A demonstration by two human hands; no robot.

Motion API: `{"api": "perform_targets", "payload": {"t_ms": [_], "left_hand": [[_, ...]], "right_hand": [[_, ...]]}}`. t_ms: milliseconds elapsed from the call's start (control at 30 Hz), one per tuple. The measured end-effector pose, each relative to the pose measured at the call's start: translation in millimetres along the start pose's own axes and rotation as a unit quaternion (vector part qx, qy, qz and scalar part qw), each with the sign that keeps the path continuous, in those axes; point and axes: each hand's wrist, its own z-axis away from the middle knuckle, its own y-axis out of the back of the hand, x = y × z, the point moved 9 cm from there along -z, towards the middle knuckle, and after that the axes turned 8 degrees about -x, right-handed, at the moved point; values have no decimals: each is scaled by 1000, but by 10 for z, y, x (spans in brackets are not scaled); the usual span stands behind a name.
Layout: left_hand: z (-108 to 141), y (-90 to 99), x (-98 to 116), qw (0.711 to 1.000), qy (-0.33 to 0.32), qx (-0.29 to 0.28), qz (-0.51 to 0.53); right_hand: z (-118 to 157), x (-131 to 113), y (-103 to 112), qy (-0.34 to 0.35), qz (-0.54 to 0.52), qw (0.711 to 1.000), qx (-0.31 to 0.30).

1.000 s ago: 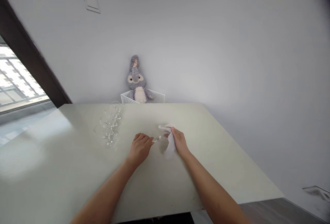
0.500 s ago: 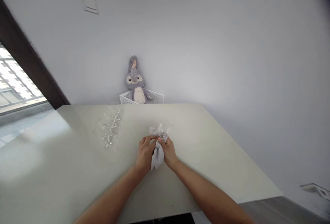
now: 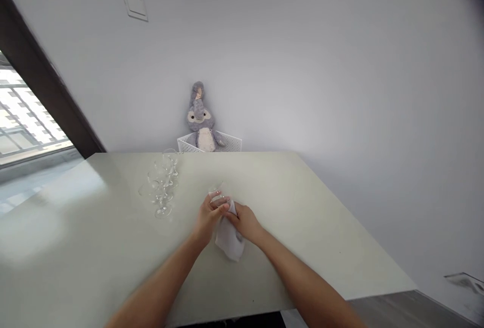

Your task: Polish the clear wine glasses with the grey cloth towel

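Observation:
Near the middle of the pale table, a clear glass [image 3: 217, 193] is tilted to the left between both hands, its bowl partly hidden by fingers. My left hand [image 3: 208, 217] is wrapped round the bowl of the glass. My right hand [image 3: 245, 221] is closed on a light grey cloth [image 3: 229, 241], which hangs below the fingers and covers the glass's lower part. On the left of the table, several clear stemmed glasses [image 3: 163, 210] stand upright in a close group.
The table [image 3: 302, 207] reaches back to the wall. Behind its far edge, a grey plush toy [image 3: 206, 139] sits in a white perforated basket [image 3: 235, 144]. A dark frame [image 3: 56, 73] borders a window at the left.
The glass has swung left and tilted, and my left hand now holds its bowl. The cloth hangs lower and more spread out, with my right hand still on it.

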Motion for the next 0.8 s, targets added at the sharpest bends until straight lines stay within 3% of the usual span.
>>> {"api": "perform_targets", "payload": {"t_ms": [133, 267, 400, 533, 600, 700, 800], "left_hand": [[24, 73, -57, 997, -3, 57, 50], [-8, 199, -116, 989, -17, 104, 101], [-37, 419, 15, 982, -72, 150, 93], [15, 645, 337, 961, -168, 209, 58], [76, 712, 514, 947, -215, 237, 31], [149, 660, 680, 938, -253, 236, -20], [209, 446, 647, 942, -261, 200, -63]], "right_hand": [[37, -100, 136, -5, 262, 963, 57], [105, -223, 104, 52, 330, 940, 75], [160, -325, -43, 131, 331, 933, 62], [205, -402, -331, 218, 301, 928, -32], [240, -429, -373, 241, 272, 930, -59], [223, -396, -115, 193, 216, 957, 14], [152, -292, 194, 106, 170, 974, 109]]}}
